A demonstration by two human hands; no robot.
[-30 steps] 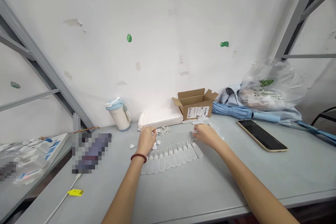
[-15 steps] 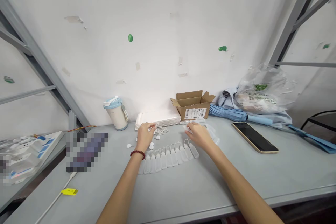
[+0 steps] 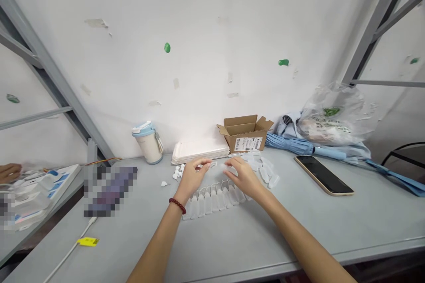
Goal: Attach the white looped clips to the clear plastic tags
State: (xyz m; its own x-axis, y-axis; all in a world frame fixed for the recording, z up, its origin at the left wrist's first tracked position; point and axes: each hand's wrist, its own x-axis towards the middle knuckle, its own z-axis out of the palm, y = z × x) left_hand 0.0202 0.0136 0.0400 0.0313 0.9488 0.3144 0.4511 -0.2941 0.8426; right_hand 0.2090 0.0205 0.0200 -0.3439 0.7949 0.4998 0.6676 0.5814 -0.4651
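Note:
My left hand point(image 3: 193, 177), with a dark red bead bracelet point(image 3: 177, 205) at the wrist, has thumb and fingers pinched near a white cord loop point(image 3: 214, 164); what they hold is too small to make out. Facing it, my right hand point(image 3: 245, 176) pinches a faint translucent plastic piece point(image 3: 219, 170) between the two hands. Below both hands lies a row of several translucent plastic sleeves point(image 3: 212, 199) with white cords at their upper ends. Left of my left hand are small white pieces point(image 3: 177, 171). More translucent sleeves point(image 3: 267, 170) lie in a loose pile right of my right hand.
Behind the hands are a stack of white flat packs point(image 3: 199, 151) and an open cardboard box point(image 3: 247, 135). A tumbler point(image 3: 148, 143) stands left. A phone point(image 3: 323, 175), a folded blue umbrella point(image 3: 288, 142) and a plastic bag point(image 3: 332, 119) lie right. Another person's hand point(image 3: 9, 172) shows far left.
My hands have come closer together, the left moving right and the right moving slightly left, with a faint clear piece now between them. Another person's hand has appeared at the far left.

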